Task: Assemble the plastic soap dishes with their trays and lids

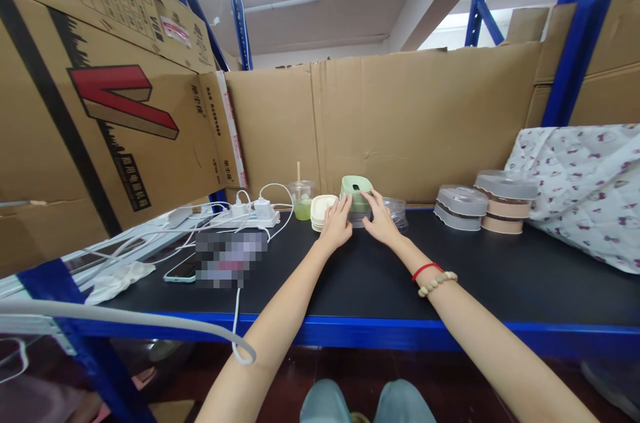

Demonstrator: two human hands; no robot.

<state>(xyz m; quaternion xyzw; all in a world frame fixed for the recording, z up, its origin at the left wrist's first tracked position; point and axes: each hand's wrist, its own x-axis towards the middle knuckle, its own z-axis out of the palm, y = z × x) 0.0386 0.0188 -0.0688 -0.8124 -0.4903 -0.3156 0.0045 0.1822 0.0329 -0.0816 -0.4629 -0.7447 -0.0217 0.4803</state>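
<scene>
- The blue edge of the shelf (350,331) crosses nearest, with its black top (430,296) beyond.
- The left hand (337,226) reaches between a stack of cream pieces (318,215) and the green container (357,199); its fingers are extended, but I cannot tell whether they grip.
- The right hand (381,219) has its fingers spread along the green container's right side; whether they press or merely rest, I cannot tell.
- The green container stands between the hands, apparently above something clear. The cream pieces are already stacked beside it; with both hands there, its handling looks unfinished.
- Clear plastic pieces (399,213) sit apart from that pile, just beyond the right hand.
- Farther right, grey (461,204) and peach (506,208) lidded stacks stand assembled, untouched.
- Cardboard (425,116) closes off the back.
</scene>
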